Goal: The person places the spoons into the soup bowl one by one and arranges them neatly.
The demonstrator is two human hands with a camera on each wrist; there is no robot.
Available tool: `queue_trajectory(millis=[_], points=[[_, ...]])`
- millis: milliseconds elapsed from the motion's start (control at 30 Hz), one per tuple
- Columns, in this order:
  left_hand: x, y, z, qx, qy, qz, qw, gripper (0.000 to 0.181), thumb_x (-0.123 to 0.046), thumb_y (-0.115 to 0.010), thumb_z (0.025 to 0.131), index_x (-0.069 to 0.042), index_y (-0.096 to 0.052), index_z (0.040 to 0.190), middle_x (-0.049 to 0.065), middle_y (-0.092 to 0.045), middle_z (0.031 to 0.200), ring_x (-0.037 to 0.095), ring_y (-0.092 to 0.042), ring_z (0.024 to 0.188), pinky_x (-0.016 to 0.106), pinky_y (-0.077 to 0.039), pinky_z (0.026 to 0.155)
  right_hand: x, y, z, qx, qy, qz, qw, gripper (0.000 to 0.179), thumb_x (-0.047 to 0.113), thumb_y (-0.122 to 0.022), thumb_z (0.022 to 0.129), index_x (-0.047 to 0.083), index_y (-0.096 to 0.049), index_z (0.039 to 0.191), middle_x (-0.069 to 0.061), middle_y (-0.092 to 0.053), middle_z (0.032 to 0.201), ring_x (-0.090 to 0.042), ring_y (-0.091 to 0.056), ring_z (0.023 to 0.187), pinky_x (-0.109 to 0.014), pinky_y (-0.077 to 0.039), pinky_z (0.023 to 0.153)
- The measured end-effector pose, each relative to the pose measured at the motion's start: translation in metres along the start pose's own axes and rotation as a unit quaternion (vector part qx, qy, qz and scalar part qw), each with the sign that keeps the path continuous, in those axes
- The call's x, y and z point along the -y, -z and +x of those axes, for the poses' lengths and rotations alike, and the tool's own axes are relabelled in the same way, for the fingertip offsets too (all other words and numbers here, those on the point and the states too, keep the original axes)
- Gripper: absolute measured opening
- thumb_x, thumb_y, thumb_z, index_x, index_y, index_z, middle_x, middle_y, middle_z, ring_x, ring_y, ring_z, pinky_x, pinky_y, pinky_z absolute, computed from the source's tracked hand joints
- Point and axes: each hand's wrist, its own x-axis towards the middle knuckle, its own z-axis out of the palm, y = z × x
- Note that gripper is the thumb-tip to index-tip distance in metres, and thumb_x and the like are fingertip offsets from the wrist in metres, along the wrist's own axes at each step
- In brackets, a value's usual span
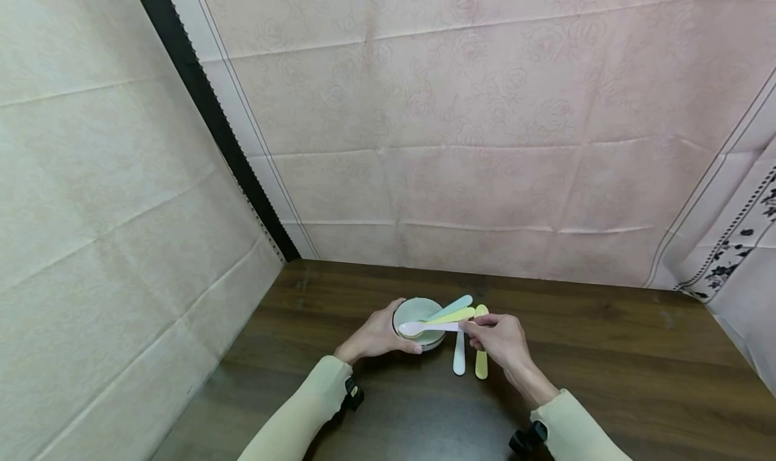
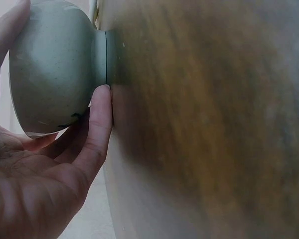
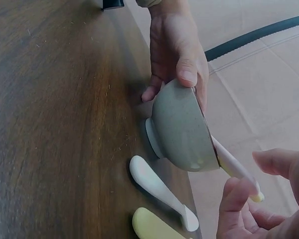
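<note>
A pale green bowl (image 1: 418, 307) stands on the table, and my left hand (image 1: 382, 329) grips its side, thumb near the front rim and fingers round the back. The left wrist view shows a fingertip low at the bowl's foot (image 2: 100, 57). My right hand (image 1: 498, 340) holds a pale lilac spoon (image 1: 427, 327) by its handle end, the spoon's head over the bowl. A light blue spoon (image 1: 455, 306) and a yellow spoon (image 1: 456, 315) lean in the bowl with handles out to the right. Their heads are partly hidden.
A pale blue spoon (image 1: 459, 358) and a yellow-green spoon (image 1: 481, 363) lie on the wooden table (image 1: 606, 353) right of the bowl, partly under my right hand. Cloth-covered walls (image 1: 485, 144) rise behind and at the left.
</note>
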Motion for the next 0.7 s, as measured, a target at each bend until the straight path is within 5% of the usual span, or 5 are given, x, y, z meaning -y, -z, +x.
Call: queue_trajectory(millis=[700], points=[[-0.001, 0.001, -0.002, -0.002, -0.006, -0.002, 1.0, 0.106, -0.041, -0.101, 0.077, -0.013, -0.044, 0.162, 0.006, -0.065, 0.149, 0.023, -0.063, 0.129, 0.05, -0.05, 0.113, -0.006, 0.007, -0.011, 0.0, 0.012, -0.023, 0.9997, 0.045, 0.03, -0.09, 0.092, -0.002, -0.077, 0.122, -0.008, -0.08, 0.094, -0.016, -0.072, 0.078, -0.029, -0.051, 0.068]])
